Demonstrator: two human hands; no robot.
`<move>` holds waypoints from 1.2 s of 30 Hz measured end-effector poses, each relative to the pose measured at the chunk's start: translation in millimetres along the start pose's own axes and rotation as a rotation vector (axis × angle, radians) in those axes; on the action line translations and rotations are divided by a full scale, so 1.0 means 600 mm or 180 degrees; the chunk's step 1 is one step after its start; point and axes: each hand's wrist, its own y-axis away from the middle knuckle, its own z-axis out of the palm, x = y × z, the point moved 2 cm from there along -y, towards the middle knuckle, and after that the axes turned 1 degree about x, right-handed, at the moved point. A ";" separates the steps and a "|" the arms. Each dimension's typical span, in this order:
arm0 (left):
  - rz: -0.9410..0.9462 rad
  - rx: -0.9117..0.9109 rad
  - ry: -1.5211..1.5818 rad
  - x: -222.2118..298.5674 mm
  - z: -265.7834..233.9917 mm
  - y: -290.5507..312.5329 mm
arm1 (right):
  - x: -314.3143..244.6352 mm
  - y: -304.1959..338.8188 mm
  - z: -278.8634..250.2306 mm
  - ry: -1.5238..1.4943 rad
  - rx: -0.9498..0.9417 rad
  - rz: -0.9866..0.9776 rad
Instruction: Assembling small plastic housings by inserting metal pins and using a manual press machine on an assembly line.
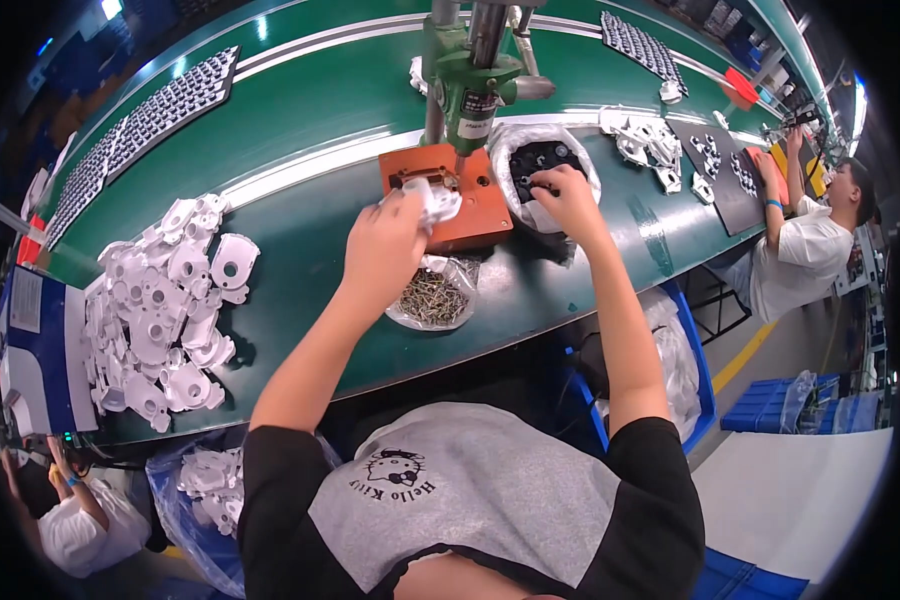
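Observation:
My left hand (388, 240) holds a white plastic part (440, 201) over the orange fixture block (470, 228), below the spindle of a green bench press (473, 75). My right hand (570, 203) is at a white-lined bag (505, 165) of small black plastic parts (548, 155). Its thumb and forefinger are pinched together over them; whatever lies between the fingertips is too small to make out. Just in front of the block, near the bench edge, sits a clear bag of small metal pins or screws (435, 298).
A large heap of white plastic parts (160, 300) covers the left of the bench. More white parts (645, 145) lie at the right, beside a dark mat (715, 170). Filled trays (170, 105) stand along the far side. A co-worker (810, 240) sits at the right, another at lower left.

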 end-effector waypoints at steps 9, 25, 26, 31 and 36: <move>0.0642 0.0319 -0.0744 -0.022 0.096 -0.039 | 0.003 -0.005 0.020 0.0032 -0.0061 0.0179; 0.0555 -0.0168 -0.0284 -0.054 0.089 -0.011 | -0.096 -0.072 0.111 -0.0822 -0.0536 0.0208; 0.0559 -0.0206 -0.0264 -0.056 0.087 -0.013 | -0.099 -0.075 0.108 -0.0695 -0.0603 0.0203; 0.0494 -0.0750 -0.0107 -0.081 0.080 -0.033 | -0.096 -0.082 0.115 -0.0104 -0.0347 -0.0010; 0.0473 -0.1111 -0.0132 -0.093 0.071 -0.041 | -0.126 -0.057 0.106 0.0376 -0.0092 -0.0236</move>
